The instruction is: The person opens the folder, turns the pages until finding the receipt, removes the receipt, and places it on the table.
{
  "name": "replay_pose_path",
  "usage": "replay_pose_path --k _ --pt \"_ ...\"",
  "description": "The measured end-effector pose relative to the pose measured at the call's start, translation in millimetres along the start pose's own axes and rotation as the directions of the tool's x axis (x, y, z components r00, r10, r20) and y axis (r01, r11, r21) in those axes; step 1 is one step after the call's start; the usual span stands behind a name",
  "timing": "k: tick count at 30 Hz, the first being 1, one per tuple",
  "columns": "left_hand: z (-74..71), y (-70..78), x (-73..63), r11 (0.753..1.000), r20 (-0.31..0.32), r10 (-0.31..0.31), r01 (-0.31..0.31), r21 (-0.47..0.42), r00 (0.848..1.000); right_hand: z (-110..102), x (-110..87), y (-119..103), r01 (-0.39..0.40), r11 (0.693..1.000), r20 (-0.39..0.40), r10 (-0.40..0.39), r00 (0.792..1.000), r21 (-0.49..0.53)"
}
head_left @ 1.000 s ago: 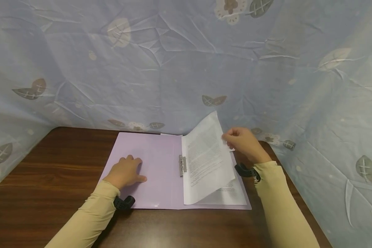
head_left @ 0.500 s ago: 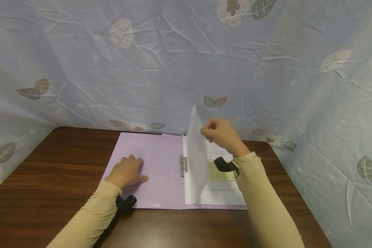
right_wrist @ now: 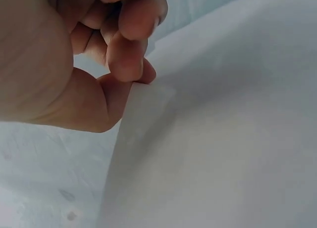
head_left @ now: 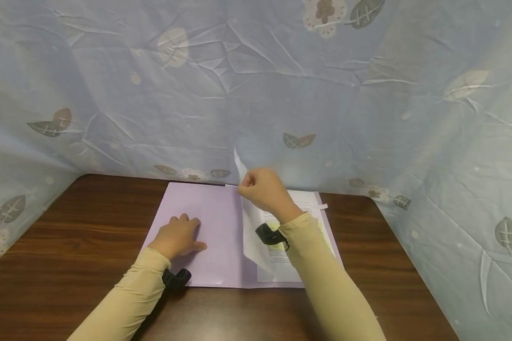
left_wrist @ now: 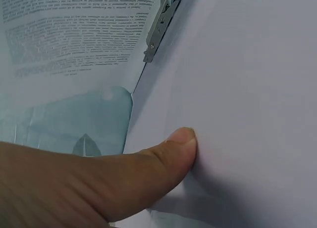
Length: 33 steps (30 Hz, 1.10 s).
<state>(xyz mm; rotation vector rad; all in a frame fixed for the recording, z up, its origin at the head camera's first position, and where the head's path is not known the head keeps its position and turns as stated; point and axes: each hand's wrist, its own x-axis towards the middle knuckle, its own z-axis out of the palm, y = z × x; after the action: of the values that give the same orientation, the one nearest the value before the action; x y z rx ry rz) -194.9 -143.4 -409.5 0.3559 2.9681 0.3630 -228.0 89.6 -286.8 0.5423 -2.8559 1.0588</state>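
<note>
Creased, leaf-printed bluish cloth [head_left: 256, 109] hangs behind and beside a dark wood-grained table [head_left: 77, 251].

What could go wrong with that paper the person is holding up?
The right hand pinches just the edge of the lifted sheet, so it might slip out and flop down. A hard tug could perhaps tear or crease it near the metal clip. And the left hand rests on the lilac folder, so a turned page might land on it.
</note>
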Motion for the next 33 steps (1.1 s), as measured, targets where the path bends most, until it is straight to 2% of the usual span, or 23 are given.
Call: replay_pose_path --k 8,12,16,19,22,25,27,29,33 --pt "-1.9 -3.2 0.4 1.0 0.001 -0.011 0.011 0.003 1.0 34 5.8 -16 -0.009 0.998 0.011 0.009 1.0 -0.068" --pt "-6.0 -7.2 0.6 1.0 0.016 0.019 -0.019 0.005 1.0 49 7.9 -22 -0.01 0.993 0.015 0.012 1.0 -0.116" --pt "-13.6 -15.0 2.0 0.998 0.009 0.038 -0.038 -0.04 0.999 64 9.0 -26 0.01 0.986 0.009 -0.009 1.0 -0.165" --pt "-18.1 -21.8 4.5 0.995 -0.038 0.028 -0.031 -0.095 0.999 75 9.6 -27 0.024 0.98 0.012 -0.022 1.0 -0.198" --pt "-20.5 -27.6 7.8 0.989 -0.145 0.005 -0.027 -0.148 0.989 86 9.8 -26 0.041 0.969 0.026 -0.036 0.999 -0.243" --pt "-21.9 -31.7 11.8 0.972 -0.266 -0.032 -0.033 -0.233 0.964 96 9.2 -25 0.058 0.959 0.047 -0.047 0.998 -0.278" --pt "-22.5 -33.0 14.2 0.953 -0.313 -0.061 -0.037 -0.3 0.948 101 9.1 -24 0.06 0.954 0.059 -0.045 0.997 -0.293" --pt "-23.3 -33.3 15.4 0.927 -0.329 -0.09 -0.042 -0.374 0.94 106 8.9 -24 0.067 0.95 0.066 -0.049 0.997 -0.303" --pt "-24.0 -32.2 15.6 0.879 -0.309 -0.129 -0.036 -0.475 0.942 113 7.0 -24 0.098 0.94 0.065 -0.081 0.995 -0.326"
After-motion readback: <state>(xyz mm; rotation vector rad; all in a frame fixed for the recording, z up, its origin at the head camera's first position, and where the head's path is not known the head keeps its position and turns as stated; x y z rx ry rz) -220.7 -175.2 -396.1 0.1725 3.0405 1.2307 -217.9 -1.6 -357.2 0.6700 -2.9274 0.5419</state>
